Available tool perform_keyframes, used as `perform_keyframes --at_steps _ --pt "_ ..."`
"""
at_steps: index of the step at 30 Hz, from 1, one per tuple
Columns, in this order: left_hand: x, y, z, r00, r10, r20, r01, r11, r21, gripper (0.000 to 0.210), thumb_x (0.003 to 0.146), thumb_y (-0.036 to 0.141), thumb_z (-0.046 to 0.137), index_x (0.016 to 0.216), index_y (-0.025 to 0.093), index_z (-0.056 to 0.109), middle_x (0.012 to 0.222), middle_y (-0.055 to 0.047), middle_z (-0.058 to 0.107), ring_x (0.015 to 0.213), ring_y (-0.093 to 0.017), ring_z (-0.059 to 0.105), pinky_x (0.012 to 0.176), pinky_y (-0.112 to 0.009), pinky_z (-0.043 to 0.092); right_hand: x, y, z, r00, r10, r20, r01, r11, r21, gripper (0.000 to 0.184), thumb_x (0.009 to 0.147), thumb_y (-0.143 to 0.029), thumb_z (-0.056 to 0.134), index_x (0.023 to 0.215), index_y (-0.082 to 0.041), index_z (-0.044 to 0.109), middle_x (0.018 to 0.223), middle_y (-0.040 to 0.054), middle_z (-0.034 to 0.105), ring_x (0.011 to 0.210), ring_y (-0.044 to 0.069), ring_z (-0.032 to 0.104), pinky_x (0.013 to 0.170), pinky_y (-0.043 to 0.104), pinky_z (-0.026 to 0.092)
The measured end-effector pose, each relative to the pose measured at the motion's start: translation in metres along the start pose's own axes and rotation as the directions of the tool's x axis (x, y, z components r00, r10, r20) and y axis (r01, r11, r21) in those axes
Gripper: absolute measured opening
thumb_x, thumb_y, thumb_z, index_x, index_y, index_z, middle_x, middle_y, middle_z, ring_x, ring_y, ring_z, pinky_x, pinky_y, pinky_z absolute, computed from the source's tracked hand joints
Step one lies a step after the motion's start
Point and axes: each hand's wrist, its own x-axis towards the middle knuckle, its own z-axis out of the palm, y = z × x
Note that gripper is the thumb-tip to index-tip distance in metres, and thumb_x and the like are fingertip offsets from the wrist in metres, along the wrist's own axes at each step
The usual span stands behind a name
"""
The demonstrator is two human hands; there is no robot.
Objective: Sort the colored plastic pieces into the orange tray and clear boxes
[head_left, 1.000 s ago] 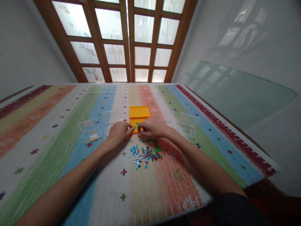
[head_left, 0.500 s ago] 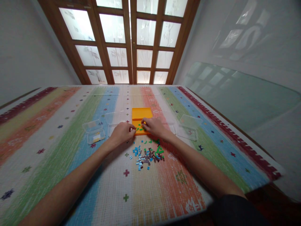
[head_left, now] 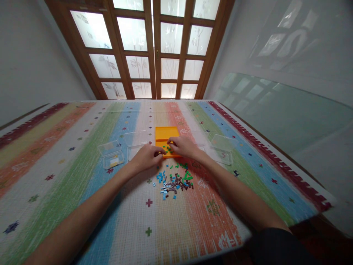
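An orange box (head_left: 167,133) stands open in the middle of the table, its lid tipped back on the far side. Several small green bricks (head_left: 169,149) lie in its near half. Over the box's left front corner is my left hand (head_left: 149,156), index finger stretched in beside the green bricks, thumb a little apart. From the right, my right hand (head_left: 184,145) reaches over the box with fingers bent and tips close together; whatever they may pinch is too small to make out. On the cloth nearer me lies a loose pile of blue, brown and green bricks (head_left: 176,183).
Clear plastic boxes with raised lids flank the orange one: a left box (head_left: 112,162) holding something white and yellow, another left box (head_left: 132,151) partly behind my hand, and a right box (head_left: 222,156). A striped cloth (head_left: 129,221) covers the table.
My left hand has moved right, further over the orange box, and its finger now stretches out. The green bricks in the box lie differently. My right hand has barely moved.
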Motion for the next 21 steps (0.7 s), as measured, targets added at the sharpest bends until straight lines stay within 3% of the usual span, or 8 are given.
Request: perform_keyframes --at_steps 4,7,13,17,21 --pt "-0.003 0.007 0.006 0.982 0.126 0.144 -0.128 0.992 0.003 0.031 0.093 0.029 0.055 0.097 0.018 0.083 0.061 -0.002 0.071 0.051 -0.013 0.056 0.059 -0.025 0.039 -0.004 0.001 -0.008 0.999 -0.033 -0.023 0.033 0.999 0.008 0.035 0.103 -0.019 0.051 0.128 -0.018 0.075 0.122 0.0111 0.078 0.102 0.022 0.071 0.082 0.029 0.045" --pt "-0.006 0.012 0.011 0.966 0.170 0.195 -0.173 0.985 0.001 0.031 0.093 0.025 0.053 0.102 0.020 0.083 0.065 -0.002 0.073 0.054 -0.013 0.058 0.062 -0.025 0.040 -0.010 0.002 -0.019 0.996 -0.084 -0.038 0.084 0.996 -0.010 0.034 0.101 -0.016 0.052 0.125 -0.018 0.076 0.119 0.0115 0.079 0.099 0.021 0.071 0.080 0.028 0.044" --pt "-0.011 0.018 0.018 0.952 0.189 0.242 -0.200 0.979 0.021 0.030 0.091 0.021 0.054 0.103 0.024 0.081 0.073 -0.002 0.077 0.061 -0.015 0.063 0.064 -0.025 0.043 -0.034 0.005 -0.036 0.972 -0.232 0.025 0.233 0.973 -0.004 0.027 0.099 -0.021 0.057 0.114 -0.018 0.079 0.092 0.0089 0.079 0.081 0.018 0.065 0.071 0.029 0.038" --pt "-0.014 0.018 0.020 0.955 0.181 0.235 -0.193 0.981 0.029 0.030 0.092 0.022 0.055 0.107 0.023 0.081 0.072 -0.003 0.076 0.064 -0.016 0.065 0.065 -0.026 0.045 -0.054 0.016 -0.025 0.941 -0.320 0.108 0.315 0.947 0.057 0.020 0.091 -0.017 0.062 0.100 -0.018 0.080 0.087 0.0082 0.077 0.079 0.018 0.065 0.069 0.029 0.039" --pt "-0.016 0.018 0.023 0.957 0.192 0.217 -0.199 0.980 0.011 0.030 0.092 0.021 0.055 0.107 0.023 0.080 0.075 -0.004 0.077 0.068 -0.017 0.067 0.069 -0.027 0.048 -0.074 0.036 -0.006 0.912 -0.362 0.194 0.305 0.914 0.269 0.023 0.088 -0.011 0.062 0.103 -0.018 0.079 0.085 0.0045 0.077 0.073 0.015 0.064 0.070 0.026 0.044"
